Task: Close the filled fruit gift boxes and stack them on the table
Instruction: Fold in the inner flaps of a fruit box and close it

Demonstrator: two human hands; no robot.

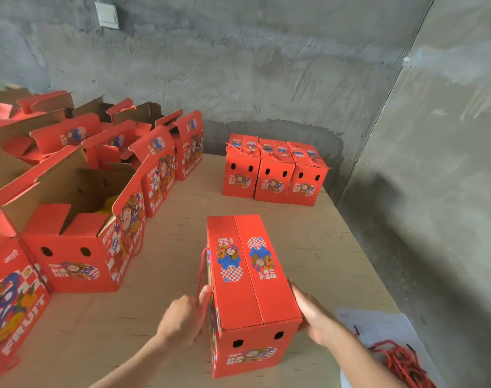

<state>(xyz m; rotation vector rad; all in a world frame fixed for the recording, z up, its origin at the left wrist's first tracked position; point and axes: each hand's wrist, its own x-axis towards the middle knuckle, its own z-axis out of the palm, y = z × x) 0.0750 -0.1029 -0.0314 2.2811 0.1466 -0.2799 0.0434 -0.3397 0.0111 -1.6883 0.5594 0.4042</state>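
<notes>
Red closed box (252,289) | right hand (314,317) flat on its side, left hand (182,317) grasp unclear | we should lift level, squeezing evenly

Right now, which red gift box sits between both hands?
The closed box alone nearest the camera, with the left hand and right hand at its sides; the three closed boxes behind stand untouched.
</notes>
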